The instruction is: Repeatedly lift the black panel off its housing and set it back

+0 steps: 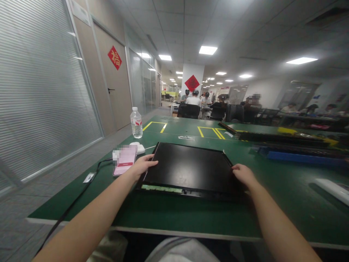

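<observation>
A black flat display panel [191,167] lies in front of me, face up, its near edge raised slightly over the table. Along that near edge runs a strip of green circuit board [162,189]. My left hand [143,165] grips the panel's left side, thumb on top of the frame. On the opposite side, my right hand [243,175] is closed around the right edge; its fingers underneath are hidden. Just left of my left hand lies a phone [125,162] with a pink screen.
Behind the phone are a white case [138,147] and a water bottle [136,123]. A black cable [81,193] crosses the green table's [174,218] left edge. Rightward lie a blue tray [302,156], dark strips [283,137] and a white bar [334,191]. People sit farther back.
</observation>
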The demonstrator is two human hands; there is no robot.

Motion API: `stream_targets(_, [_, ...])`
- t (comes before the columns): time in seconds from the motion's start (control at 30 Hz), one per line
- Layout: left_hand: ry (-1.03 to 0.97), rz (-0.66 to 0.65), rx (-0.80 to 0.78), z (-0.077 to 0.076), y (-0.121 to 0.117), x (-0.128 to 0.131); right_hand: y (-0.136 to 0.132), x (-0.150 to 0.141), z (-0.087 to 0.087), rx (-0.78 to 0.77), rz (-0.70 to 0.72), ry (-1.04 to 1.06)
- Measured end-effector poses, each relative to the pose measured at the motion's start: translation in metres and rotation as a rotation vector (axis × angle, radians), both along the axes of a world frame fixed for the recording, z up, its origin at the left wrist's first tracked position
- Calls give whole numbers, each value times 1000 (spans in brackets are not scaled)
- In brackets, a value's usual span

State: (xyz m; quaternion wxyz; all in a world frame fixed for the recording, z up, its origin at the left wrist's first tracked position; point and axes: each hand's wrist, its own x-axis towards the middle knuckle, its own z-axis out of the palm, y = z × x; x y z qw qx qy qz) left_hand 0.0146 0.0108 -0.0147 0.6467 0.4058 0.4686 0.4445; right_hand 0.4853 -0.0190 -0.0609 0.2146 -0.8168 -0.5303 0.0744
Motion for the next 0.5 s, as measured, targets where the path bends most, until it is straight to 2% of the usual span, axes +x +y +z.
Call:
stream_targets(0.17, [-38, 13, 117, -2, 0, 1, 0, 1, 1, -5, -3, 29])
stream_targets(0.33, [-49, 40, 95, 2, -2, 2, -1, 1, 1, -5, -13, 39])
stream_targets(0.5, [-83, 9, 109, 3, -3, 2, -2, 1, 1, 21, -4, 37])
